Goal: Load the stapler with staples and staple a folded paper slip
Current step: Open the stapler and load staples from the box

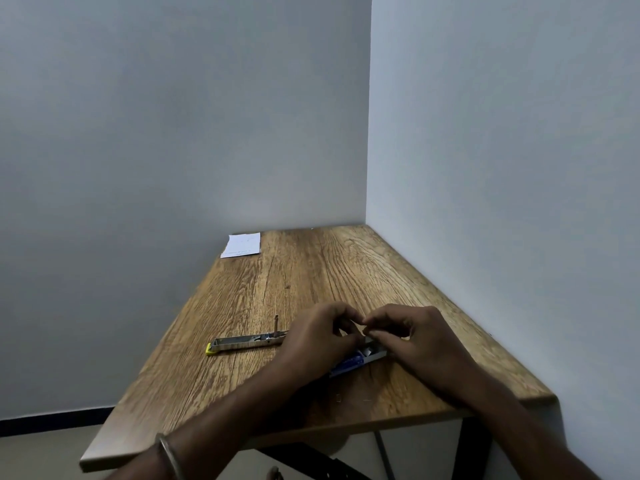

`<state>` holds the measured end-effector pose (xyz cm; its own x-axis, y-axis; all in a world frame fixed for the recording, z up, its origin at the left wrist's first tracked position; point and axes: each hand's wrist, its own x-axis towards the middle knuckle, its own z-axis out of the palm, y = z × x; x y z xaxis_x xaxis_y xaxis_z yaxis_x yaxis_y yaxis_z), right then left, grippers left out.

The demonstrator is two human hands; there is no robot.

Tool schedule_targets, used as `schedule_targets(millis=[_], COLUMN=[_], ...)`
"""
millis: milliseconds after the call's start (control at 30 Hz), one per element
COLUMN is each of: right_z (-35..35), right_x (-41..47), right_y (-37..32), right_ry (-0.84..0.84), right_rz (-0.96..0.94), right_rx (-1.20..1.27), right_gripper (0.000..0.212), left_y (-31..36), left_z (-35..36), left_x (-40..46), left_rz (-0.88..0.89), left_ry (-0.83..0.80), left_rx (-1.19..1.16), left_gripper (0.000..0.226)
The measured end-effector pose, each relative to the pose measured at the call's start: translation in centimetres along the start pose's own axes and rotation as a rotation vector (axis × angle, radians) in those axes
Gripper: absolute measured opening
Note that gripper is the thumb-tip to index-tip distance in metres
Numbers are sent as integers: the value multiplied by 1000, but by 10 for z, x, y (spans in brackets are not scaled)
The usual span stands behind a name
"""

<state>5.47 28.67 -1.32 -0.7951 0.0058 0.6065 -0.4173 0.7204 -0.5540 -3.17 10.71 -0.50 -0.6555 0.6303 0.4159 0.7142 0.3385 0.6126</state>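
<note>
**Inspector:** Reporting the hazards first. Both hands meet over the staple box [360, 358] near the right edge of the tabletop [311, 271]. The left hand [318, 336] and right hand [412, 336] have their fingertips drawn together, apparently pinching something small between them; I judge it a staple strip, but it is too small to confirm.

**Clerk:** What could fail?

**Inspector:** A strip handled that tightly may snap, in my judgement, and scatter pieces. Small glints already lie on the wood near the front edge, possibly loose staples [338, 397]. The stapler [247, 342] lies opened flat toward the left edge, its channel exposed and its pusher rod standing up; a sleeve or forearm sweeping across could knock it off. A strip set in crooked or upside down would likely jam.

**Clerk:** And the paper?

**Inspector:** The paper slip [241, 245] sits at the far left corner, overhanging the edge slightly, well apart from everything else. A draught or a nudge could drop it.

**Clerk:** Counts, please.

**Inspector:** One stapler, one staple box, one paper slip, two hands, one bangle [169, 455] on the left wrist. Loose staples: cannot be counted reliably
</note>
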Motion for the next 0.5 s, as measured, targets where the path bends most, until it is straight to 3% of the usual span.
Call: schedule_targets(millis=[233, 333, 500], right_z=[-4, -9, -18], right_x=[6, 15, 25], right_y=[-3, -8, -19], right_ry=[3, -102, -260], right_rz=[138, 192, 325], right_rx=[133, 213, 416], right_gripper=[13, 12, 10], left_y=[6, 11, 20], left_z=[-8, -16, -35], left_x=[-2, -4, -9], left_rz=[218, 339, 584], left_ry=[116, 162, 229], left_rx=[222, 310, 507], left_gripper=[39, 46, 35])
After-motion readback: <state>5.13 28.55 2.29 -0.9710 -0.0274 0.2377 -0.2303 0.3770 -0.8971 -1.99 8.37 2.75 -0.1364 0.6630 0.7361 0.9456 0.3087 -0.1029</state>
